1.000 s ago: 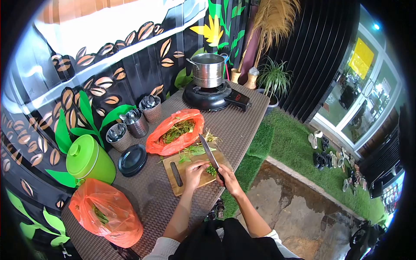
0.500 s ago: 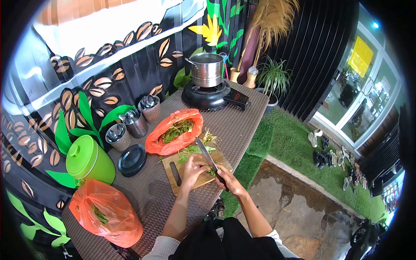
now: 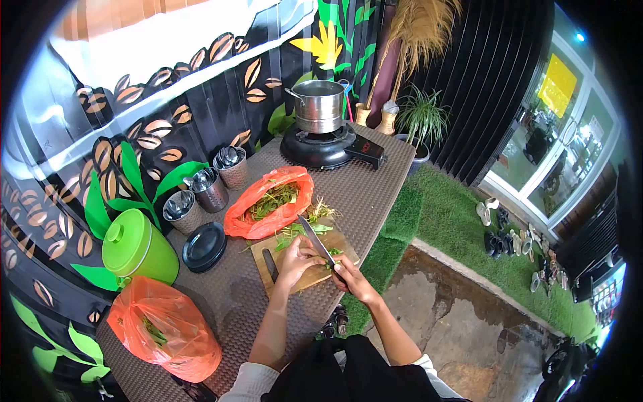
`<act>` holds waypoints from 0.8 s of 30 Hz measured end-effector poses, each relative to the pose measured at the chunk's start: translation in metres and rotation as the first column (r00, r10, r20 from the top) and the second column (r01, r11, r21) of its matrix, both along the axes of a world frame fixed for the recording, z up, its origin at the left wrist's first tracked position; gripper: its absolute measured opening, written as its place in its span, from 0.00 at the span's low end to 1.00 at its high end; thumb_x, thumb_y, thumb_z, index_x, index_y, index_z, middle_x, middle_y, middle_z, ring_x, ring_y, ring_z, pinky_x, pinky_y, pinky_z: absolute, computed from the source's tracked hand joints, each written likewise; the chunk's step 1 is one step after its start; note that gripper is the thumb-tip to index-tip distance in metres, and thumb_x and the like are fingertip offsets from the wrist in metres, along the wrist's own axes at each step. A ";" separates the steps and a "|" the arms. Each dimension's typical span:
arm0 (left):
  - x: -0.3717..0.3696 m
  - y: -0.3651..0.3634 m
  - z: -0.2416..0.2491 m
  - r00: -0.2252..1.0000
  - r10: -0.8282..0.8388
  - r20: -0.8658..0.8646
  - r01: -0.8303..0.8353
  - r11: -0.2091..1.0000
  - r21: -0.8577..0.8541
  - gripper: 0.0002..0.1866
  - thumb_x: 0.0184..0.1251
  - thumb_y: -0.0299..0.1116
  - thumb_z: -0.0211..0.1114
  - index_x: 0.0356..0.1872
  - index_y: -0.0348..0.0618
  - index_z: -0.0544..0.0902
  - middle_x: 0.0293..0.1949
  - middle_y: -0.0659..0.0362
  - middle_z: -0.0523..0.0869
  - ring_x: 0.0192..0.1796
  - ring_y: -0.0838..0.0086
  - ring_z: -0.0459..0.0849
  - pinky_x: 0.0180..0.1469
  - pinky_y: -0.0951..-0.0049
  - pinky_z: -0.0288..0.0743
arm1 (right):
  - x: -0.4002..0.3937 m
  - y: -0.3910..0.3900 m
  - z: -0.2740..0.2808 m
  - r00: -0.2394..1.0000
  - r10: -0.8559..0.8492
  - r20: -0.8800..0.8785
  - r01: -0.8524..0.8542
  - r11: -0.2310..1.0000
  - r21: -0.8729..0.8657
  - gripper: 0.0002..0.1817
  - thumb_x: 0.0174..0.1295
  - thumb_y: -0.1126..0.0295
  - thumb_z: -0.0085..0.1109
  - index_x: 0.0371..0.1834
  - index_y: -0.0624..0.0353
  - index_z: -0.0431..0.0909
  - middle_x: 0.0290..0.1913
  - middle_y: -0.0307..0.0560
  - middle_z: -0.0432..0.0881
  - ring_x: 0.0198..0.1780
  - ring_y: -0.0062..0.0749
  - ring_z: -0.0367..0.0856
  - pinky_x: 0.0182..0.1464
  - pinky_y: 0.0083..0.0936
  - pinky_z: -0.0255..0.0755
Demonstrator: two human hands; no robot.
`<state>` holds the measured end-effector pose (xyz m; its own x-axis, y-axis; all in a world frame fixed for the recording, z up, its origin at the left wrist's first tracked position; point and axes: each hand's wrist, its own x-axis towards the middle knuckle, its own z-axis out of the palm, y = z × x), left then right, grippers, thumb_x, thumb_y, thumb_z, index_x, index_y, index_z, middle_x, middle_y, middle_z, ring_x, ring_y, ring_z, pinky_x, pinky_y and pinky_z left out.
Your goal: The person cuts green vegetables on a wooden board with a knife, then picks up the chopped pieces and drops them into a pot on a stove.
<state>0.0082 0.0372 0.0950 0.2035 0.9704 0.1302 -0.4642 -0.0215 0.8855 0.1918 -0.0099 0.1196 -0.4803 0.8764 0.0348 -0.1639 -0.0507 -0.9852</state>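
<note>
My right hand point(image 3: 353, 279) is closed round the handle of a knife point(image 3: 315, 239), its long blade slanting up and away to the left. My left hand point(image 3: 296, 263) pinches some leafy greens point(image 3: 334, 252) close to the blade; the fingers partly hide them. Both hands are over a wooden cutting board point(image 3: 281, 276) with a slot handle. Loose leaves point(image 3: 293, 234) lie on the board's far side, with pale roots or stems point(image 3: 323, 210) just beyond. Touching that end stands an open orange plastic bag point(image 3: 249, 224) full of green stalks.
A steel pot point(image 3: 319, 114) sits on a black portable stove point(image 3: 315, 151) at the table's far end. Along the wall are cutlery cups point(image 3: 210, 190), black plates point(image 3: 204, 246) and a green lidded container point(image 3: 139, 249). A second orange bag point(image 3: 167, 331) stands near left on the woven-look table point(image 3: 244, 315).
The knife and my right hand have shifted slightly left and toward me, the blade lying a little lower. My left hand stays almost in place. The bags and pot have not moved.
</note>
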 end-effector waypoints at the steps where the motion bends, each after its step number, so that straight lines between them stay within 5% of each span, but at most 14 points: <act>1: 0.000 0.001 -0.001 0.998 -0.017 -0.055 0.017 1.000 0.000 0.23 0.49 0.14 0.69 0.43 0.41 0.67 0.31 0.55 0.82 0.36 0.73 0.84 0.39 0.75 0.80 | -0.001 0.000 -0.001 1.000 0.000 0.000 0.000 1.000 0.000 0.14 0.73 0.62 0.39 0.58 0.53 0.65 0.20 0.29 0.57 0.20 0.14 0.54 0.22 0.15 0.52; 6: 0.005 -0.001 0.010 0.989 -0.034 -0.142 0.041 0.998 0.042 0.27 0.47 0.18 0.73 0.46 0.41 0.67 0.33 0.58 0.82 0.38 0.74 0.84 0.42 0.76 0.78 | -0.001 0.003 -0.013 0.998 -0.061 -0.019 0.060 0.996 -0.059 0.09 0.73 0.63 0.40 0.52 0.51 0.64 0.20 0.30 0.57 0.20 0.14 0.54 0.21 0.14 0.50; 9: 0.013 -0.003 0.018 0.956 0.145 -0.256 -0.090 0.972 0.215 0.25 0.45 0.23 0.76 0.42 0.42 0.71 0.33 0.60 0.81 0.38 0.76 0.82 0.44 0.76 0.75 | 0.003 0.006 -0.017 0.991 -0.110 -0.079 0.105 0.992 -0.074 0.09 0.73 0.64 0.40 0.52 0.50 0.64 0.19 0.30 0.58 0.19 0.14 0.54 0.21 0.14 0.50; 11: 0.017 -0.002 0.019 0.710 0.597 -0.374 -0.309 0.741 0.597 0.22 0.40 0.30 0.80 0.34 0.41 0.75 0.38 0.60 0.83 0.41 0.77 0.79 0.47 0.72 0.70 | 0.002 0.004 -0.014 0.980 -0.154 -0.127 0.145 0.986 -0.079 0.09 0.73 0.64 0.40 0.52 0.50 0.64 0.19 0.31 0.59 0.19 0.14 0.54 0.21 0.14 0.50; 12: 0.022 -0.007 0.007 0.703 0.621 -0.347 -0.428 0.759 0.492 0.13 0.50 0.32 0.75 0.26 0.41 0.77 0.36 0.61 0.83 0.39 0.80 0.77 0.42 0.76 0.68 | 0.003 0.004 -0.010 0.965 -0.199 -0.174 0.186 0.979 -0.087 0.09 0.73 0.64 0.41 0.52 0.50 0.64 0.19 0.31 0.59 0.19 0.14 0.55 0.21 0.14 0.50; 13: 0.026 -0.012 -0.001 0.704 0.621 -0.346 -0.427 0.759 0.492 0.13 0.50 0.32 0.75 0.26 0.41 0.77 0.36 0.61 0.83 0.39 0.80 0.77 0.42 0.76 0.68 | 0.003 0.005 -0.009 0.964 -0.200 -0.173 0.187 0.979 -0.085 0.09 0.73 0.64 0.41 0.52 0.50 0.64 0.19 0.31 0.59 0.19 0.14 0.55 0.21 0.14 0.50; 15: 0.033 -0.019 -0.009 0.921 0.334 -0.199 -0.358 0.929 -0.096 0.09 0.62 0.35 0.67 0.28 0.42 0.79 0.35 0.63 0.82 0.39 0.82 0.77 0.40 0.81 0.67 | 0.002 0.006 -0.006 0.955 -0.224 -0.194 0.217 0.974 -0.060 0.09 0.73 0.65 0.41 0.52 0.51 0.64 0.19 0.31 0.60 0.19 0.14 0.55 0.21 0.14 0.51; 16: 0.039 -0.017 -0.007 0.922 0.282 -0.266 -0.335 0.925 -0.180 0.10 0.67 0.38 0.61 0.35 0.41 0.81 0.35 0.63 0.82 0.38 0.82 0.77 0.39 0.83 0.68 | 0.002 0.006 -0.005 0.955 -0.224 -0.194 0.216 0.974 -0.061 0.09 0.73 0.65 0.41 0.52 0.51 0.64 0.19 0.31 0.60 0.19 0.14 0.55 0.21 0.14 0.51; 17: 0.043 -0.017 -0.007 0.922 0.282 -0.266 -0.336 0.924 -0.181 0.10 0.67 0.38 0.61 0.35 0.41 0.81 0.35 0.63 0.82 0.38 0.82 0.77 0.39 0.83 0.68 | 0.001 0.006 -0.004 0.964 -0.220 -0.150 0.218 0.976 -0.031 0.10 0.73 0.65 0.41 0.54 0.51 0.65 0.19 0.31 0.60 0.20 0.14 0.56 0.21 0.14 0.52; 18: 0.047 -0.016 -0.009 0.962 0.246 0.122 -0.200 0.933 -0.299 0.10 0.67 0.38 0.62 0.38 0.40 0.81 0.35 0.63 0.82 0.38 0.81 0.77 0.39 0.83 0.70 | 0.000 0.006 -0.003 0.971 -0.216 -0.106 0.217 0.976 -0.001 0.11 0.72 0.65 0.42 0.55 0.51 0.65 0.19 0.31 0.60 0.20 0.14 0.56 0.22 0.14 0.52; 19: 0.048 -0.013 -0.011 0.843 0.211 0.495 -0.028 0.936 -0.351 0.11 0.66 0.38 0.62 0.41 0.40 0.80 0.36 0.62 0.82 0.37 0.80 0.78 0.39 0.82 0.71 | -0.001 0.005 -0.003 0.971 -0.215 -0.106 0.217 0.976 0.000 0.11 0.72 0.65 0.42 0.55 0.51 0.65 0.19 0.31 0.60 0.20 0.14 0.56 0.22 0.14 0.52; 24: 0.042 -0.006 -0.018 0.807 0.159 0.569 0.044 0.944 -0.327 0.07 0.67 0.33 0.60 0.39 0.41 0.79 0.37 0.62 0.82 0.38 0.79 0.79 0.43 0.80 0.75 | -0.003 -0.001 -0.001 0.976 -0.209 -0.054 0.214 0.972 0.096 0.18 0.72 0.65 0.42 0.63 0.55 0.64 0.23 0.30 0.60 0.23 0.14 0.56 0.26 0.13 0.52</act>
<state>0.0498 0.0311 0.0767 0.1301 0.9862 -0.1029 -0.8971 0.1612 0.4114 0.1892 -0.0109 0.1181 -0.2807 0.9487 0.1453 -0.2032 0.0892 -0.9751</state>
